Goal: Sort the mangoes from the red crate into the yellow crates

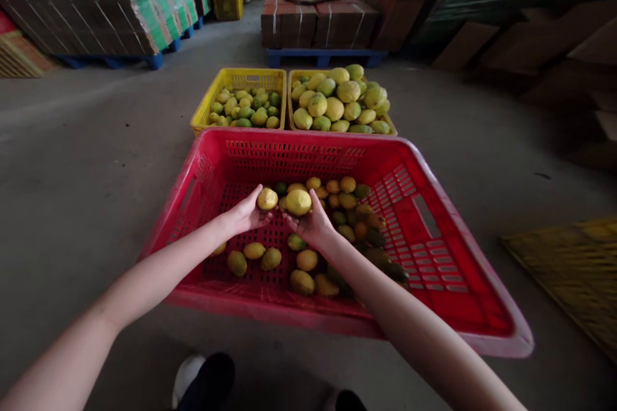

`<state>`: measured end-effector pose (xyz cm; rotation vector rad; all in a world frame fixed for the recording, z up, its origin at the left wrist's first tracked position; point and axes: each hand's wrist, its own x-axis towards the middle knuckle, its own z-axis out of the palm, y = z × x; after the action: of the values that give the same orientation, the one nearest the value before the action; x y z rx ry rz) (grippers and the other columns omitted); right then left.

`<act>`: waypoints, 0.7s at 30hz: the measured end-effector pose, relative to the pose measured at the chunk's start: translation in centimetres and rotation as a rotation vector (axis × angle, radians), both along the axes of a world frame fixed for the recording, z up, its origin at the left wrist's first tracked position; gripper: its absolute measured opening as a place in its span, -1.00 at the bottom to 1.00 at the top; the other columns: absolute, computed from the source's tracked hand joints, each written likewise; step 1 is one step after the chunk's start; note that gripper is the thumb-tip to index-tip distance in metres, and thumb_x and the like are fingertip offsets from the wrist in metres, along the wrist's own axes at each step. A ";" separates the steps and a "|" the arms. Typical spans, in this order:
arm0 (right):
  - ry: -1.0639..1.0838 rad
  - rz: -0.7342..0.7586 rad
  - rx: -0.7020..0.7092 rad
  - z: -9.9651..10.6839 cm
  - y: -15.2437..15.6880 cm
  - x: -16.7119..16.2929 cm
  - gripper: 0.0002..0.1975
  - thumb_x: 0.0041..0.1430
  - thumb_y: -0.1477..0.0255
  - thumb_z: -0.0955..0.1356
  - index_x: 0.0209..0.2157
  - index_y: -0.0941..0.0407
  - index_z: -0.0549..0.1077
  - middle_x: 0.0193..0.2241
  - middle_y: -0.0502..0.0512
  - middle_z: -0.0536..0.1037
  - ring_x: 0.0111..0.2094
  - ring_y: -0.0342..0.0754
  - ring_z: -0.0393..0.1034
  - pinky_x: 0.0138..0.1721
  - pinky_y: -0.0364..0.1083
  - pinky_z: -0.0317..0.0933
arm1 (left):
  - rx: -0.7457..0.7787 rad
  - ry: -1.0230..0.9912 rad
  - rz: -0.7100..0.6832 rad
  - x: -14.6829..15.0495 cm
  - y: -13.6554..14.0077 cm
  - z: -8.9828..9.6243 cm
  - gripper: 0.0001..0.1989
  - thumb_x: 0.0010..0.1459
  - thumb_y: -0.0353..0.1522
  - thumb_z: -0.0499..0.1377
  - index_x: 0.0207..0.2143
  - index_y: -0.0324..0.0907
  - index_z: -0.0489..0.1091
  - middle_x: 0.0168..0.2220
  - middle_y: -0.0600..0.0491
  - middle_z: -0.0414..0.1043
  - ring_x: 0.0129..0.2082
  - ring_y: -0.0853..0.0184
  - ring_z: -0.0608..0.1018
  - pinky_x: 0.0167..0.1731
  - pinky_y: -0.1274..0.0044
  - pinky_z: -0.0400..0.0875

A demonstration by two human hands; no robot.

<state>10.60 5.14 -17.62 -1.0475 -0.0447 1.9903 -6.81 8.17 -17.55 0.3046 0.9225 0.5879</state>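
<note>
2 rounded yellow fruits (298, 202) sit in the hands (315, 225), the right larger.

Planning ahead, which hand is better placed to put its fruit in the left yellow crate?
Probably your left hand: its fruit lines up with that crate; your right hand is farther right.

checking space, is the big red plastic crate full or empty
Neither: the big red plastic crate is partly filled. Oval yellow-green fruits lie mostly right; bare perforated bottom shows left.
</note>
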 end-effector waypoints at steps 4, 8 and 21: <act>-0.054 -0.038 0.113 -1.2 0.1 -0.2 -0.47 0.22 -0.04 0.17 -0.31 0.16 0.41 -0.53 0.17 0.55 -0.59 -0.09 0.43 -0.59 -0.14 0.41 | 0.055 0.022 -0.013 0.2 -0.3 0.3 -0.54 0.18 -0.02 0.10 -0.34 -0.29 0.40 -0.48 -0.04 0.45 -0.62 0.45 0.45 -0.60 0.63 0.41; -0.355 -0.266 0.326 -1.4 0.1 -0.5 -0.63 0.06 0.08 0.39 -0.26 0.06 0.35 -0.40 0.04 0.51 -0.46 -0.08 0.43 -0.46 -0.09 0.44 | 0.349 0.247 0.099 0.7 -1.1 0.9 -0.70 0.04 -0.24 0.32 -0.25 -0.21 0.37 -0.28 -0.01 0.48 -0.36 0.37 0.53 -0.31 0.53 0.48; -1.505 -0.101 1.134 0.1 -0.2 0.9 -0.53 0.05 0.32 0.40 0.02 0.03 0.28 0.00 0.22 0.40 0.05 0.17 0.28 0.11 0.20 0.15 | 1.113 0.616 0.108 -0.2 -1.4 2.9 -0.50 -0.27 -0.39 0.46 -0.21 -0.09 0.43 -0.14 0.02 0.47 -0.12 0.21 0.46 0.03 0.42 0.27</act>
<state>11.45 4.96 -17.51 -1.3483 -1.6078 0.4146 -6.98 6.76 -14.63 1.5043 1.1205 1.1107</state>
